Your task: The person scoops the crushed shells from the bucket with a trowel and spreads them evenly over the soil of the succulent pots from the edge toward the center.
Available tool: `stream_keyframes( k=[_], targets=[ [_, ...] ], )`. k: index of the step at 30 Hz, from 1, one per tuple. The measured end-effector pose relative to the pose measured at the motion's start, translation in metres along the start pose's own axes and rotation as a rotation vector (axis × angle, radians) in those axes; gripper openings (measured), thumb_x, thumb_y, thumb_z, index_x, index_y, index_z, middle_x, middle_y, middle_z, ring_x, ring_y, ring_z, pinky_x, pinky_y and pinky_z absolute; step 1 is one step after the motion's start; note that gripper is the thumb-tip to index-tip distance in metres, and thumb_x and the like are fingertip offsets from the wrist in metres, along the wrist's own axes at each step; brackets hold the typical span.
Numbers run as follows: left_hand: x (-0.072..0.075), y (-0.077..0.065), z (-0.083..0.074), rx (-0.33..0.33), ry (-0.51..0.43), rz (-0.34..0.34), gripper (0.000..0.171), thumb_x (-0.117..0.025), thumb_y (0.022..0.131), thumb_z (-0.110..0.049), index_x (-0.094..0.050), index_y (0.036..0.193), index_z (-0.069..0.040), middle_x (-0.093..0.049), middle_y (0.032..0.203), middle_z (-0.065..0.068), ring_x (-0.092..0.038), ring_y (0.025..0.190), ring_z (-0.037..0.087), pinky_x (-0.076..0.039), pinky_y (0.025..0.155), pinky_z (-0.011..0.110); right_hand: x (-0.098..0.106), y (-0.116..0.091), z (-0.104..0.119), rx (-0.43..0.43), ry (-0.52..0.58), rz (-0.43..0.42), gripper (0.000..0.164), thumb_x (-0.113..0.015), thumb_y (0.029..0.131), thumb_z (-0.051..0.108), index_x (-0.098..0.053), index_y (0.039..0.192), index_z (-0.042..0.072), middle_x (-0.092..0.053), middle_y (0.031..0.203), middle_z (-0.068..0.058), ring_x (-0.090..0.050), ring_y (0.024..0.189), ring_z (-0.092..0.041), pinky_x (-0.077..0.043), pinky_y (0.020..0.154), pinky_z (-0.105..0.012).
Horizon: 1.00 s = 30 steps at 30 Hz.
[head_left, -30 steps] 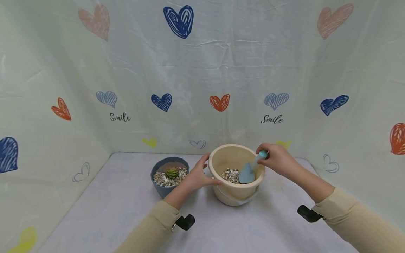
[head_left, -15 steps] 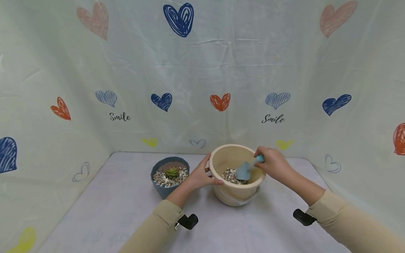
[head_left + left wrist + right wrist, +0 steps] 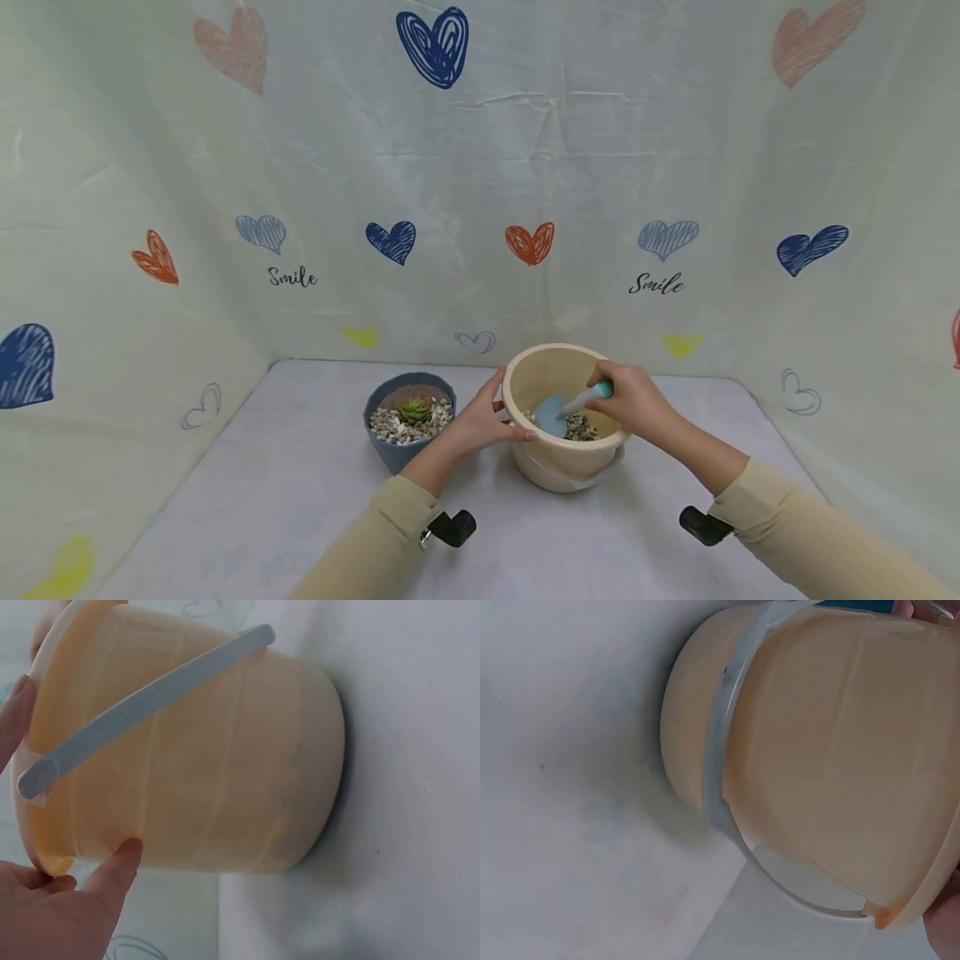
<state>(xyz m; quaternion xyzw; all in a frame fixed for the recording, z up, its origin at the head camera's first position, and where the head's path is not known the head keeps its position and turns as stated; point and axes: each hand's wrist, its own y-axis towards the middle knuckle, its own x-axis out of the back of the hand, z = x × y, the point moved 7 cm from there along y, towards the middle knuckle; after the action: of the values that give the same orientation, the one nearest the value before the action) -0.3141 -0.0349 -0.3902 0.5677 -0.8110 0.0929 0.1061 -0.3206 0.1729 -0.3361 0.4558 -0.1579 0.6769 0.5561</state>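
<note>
On the table [image 3: 262,500], bucket [image 3: 546,460] and pot [image 3: 392,454] hold pebbles [image 3: 581,427].

“Smile” [image 3: 292,277] — left on backdrop [image 3: 465,187], “Smile” [image 3: 656,284] — right

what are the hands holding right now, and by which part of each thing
The right hand holds the blue trowel by its handle, near the end. The left hand holds the cream bucket at its rim and upper side.

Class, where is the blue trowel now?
In the head view, the blue trowel reaches into the cream bucket, right of the succulent pot, held in the right grip.
</note>
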Motion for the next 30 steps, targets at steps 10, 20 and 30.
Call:
stream_keyframes(
  k=[10,20,30],
  targets=[
    [-0.001,0.000,-0.001,-0.011,-0.011,0.012,0.114,-0.088,0.072,-0.013,-0.014,0.158,-0.020,-0.015,0.159,0.017,-0.037,0.135,0.042,-0.035,0.105,0.057,0.001,0.001,-0.007,-0.101,0.160,0.070,0.023,-0.082,0.074,-0.002,-0.064,0.087,0.003,-0.065,0.082,-0.004,-0.061,0.074,-0.016,-0.051,0.062,-0.028],
    [-0.002,-0.001,-0.002,-0.025,-0.020,0.005,0.111,-0.088,0.072,-0.009,-0.019,0.157,-0.021,-0.030,0.153,0.020,-0.039,0.131,0.047,-0.037,0.103,0.058,0.005,-0.005,-0.019,-0.233,0.335,0.101,0.025,-0.078,0.079,-0.001,-0.061,0.097,-0.003,-0.069,0.088,-0.012,-0.069,0.078,-0.022,-0.058,0.068,-0.037],
    [0.003,-0.005,-0.002,-0.018,-0.003,-0.018,0.106,-0.088,0.072,-0.011,-0.024,0.156,-0.019,-0.039,0.146,0.021,-0.049,0.125,0.041,-0.043,0.099,0.055,0.016,-0.014,-0.023,-0.296,0.452,0.051,0.031,-0.075,0.083,-0.001,-0.057,0.107,-0.011,-0.069,0.091,-0.015,-0.071,0.077,-0.024,-0.058,0.071,-0.039]
  ],
)
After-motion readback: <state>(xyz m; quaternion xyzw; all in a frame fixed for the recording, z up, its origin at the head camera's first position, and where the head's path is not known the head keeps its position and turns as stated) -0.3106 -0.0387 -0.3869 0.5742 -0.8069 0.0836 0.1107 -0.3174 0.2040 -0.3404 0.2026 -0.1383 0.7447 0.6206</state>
